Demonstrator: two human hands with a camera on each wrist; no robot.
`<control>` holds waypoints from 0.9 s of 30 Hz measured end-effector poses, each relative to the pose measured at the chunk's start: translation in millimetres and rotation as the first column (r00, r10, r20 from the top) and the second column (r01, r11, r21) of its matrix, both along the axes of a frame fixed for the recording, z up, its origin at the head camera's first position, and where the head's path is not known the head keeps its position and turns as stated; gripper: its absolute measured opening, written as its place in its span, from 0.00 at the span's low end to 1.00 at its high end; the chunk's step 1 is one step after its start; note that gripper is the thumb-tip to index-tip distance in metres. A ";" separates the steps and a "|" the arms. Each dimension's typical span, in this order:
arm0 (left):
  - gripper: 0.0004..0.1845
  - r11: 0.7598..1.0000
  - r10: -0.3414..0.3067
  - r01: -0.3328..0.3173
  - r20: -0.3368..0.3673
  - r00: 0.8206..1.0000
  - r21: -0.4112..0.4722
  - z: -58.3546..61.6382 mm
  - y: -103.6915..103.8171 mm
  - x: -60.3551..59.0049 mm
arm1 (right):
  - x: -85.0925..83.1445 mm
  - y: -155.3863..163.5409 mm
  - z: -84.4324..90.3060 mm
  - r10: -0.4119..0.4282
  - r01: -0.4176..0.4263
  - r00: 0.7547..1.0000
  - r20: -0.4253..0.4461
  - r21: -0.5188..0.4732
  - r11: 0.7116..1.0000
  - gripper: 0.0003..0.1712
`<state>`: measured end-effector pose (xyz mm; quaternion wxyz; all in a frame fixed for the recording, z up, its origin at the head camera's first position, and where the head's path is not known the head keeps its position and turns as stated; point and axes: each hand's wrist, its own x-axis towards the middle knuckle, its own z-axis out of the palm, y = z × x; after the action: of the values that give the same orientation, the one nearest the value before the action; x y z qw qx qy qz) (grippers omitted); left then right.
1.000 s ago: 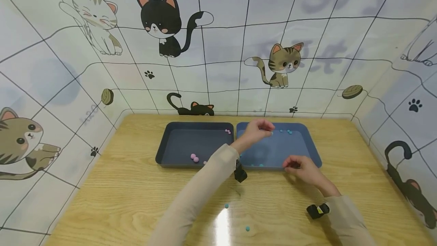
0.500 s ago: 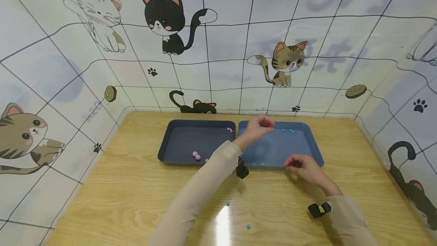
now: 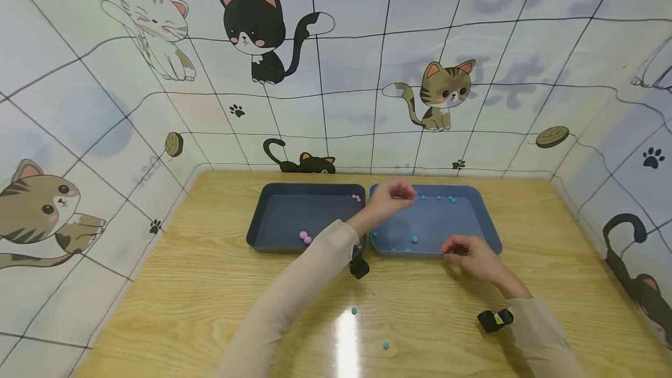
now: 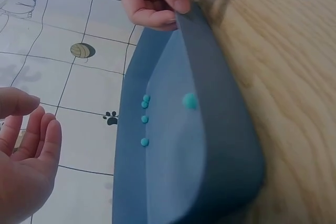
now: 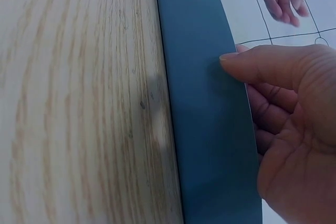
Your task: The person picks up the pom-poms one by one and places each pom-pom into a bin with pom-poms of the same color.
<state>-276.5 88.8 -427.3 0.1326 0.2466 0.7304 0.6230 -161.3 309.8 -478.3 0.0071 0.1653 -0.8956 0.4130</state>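
My left hand [image 3: 392, 197] hovers over the blue tray [image 3: 488, 229], fingers loosely bent. A gap shows between its thumb and fingertips in the left wrist view, with nothing in it. At the tray's front edge my right hand [image 3: 469, 256] pinches the rim, thumb outside and fingers inside, as the right wrist view shows. A teal ball [image 3: 415, 240] is in the tray near the front wall. Several smaller teal balls [image 4: 145, 119] line the back side, and more sit along the front and left edges.
Left of the blue tray stands a dark grey tray [image 3: 253, 229] with larger pink balls [image 3: 305, 238] near its front and small pink balls [image 3: 357, 198] in the back right corner. Two teal balls [image 3: 385, 345] lie on the wooden table [image 3: 199, 308]. A cat-print wall rises behind.
A teal ball now lies in the blue tray near the front, where none showed before. My left hand has shifted slightly left. My right hand keeps its grip on the rim.
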 end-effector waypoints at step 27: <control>0.07 0.989 -0.141 0.140 0.006 0.990 0.036 1.7 -60.3 47.3 | 0.1 0.6 1.7 -0.024 0.023 0.999 0.032 0.010 1.000 0.06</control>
<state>-229.2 28.5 -425.6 0.1747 0.2972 0.6995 0.6260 -161.2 310.4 -476.6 -0.0033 0.1482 -0.8994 0.4112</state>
